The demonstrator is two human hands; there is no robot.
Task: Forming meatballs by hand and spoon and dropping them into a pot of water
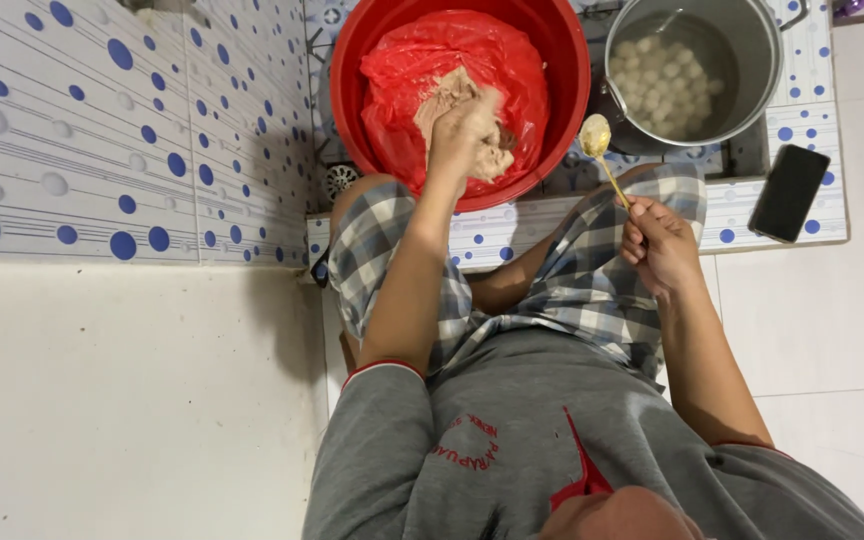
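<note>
One red basin (352, 60), one steel pot (752, 70), one spoon (597, 140), one black phone (788, 192), many pale balls (662, 85).

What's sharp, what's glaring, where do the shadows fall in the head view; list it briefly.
Head view: even indoor light, sharp throughout. The left hand in the paste in the red basin is slightly soft. Faint sheen on the red plastic liner and the steel pot. A soft shadow lies on the tiled wall beside the basin. The right hand holding the spoon is crisp.

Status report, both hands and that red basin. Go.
Left hand closed on pale paste in plastic-lined red basin. Right hand grips paste-coated metal spoon. Steel pot of pale balls beside basin. Nothing obstructing.
</note>
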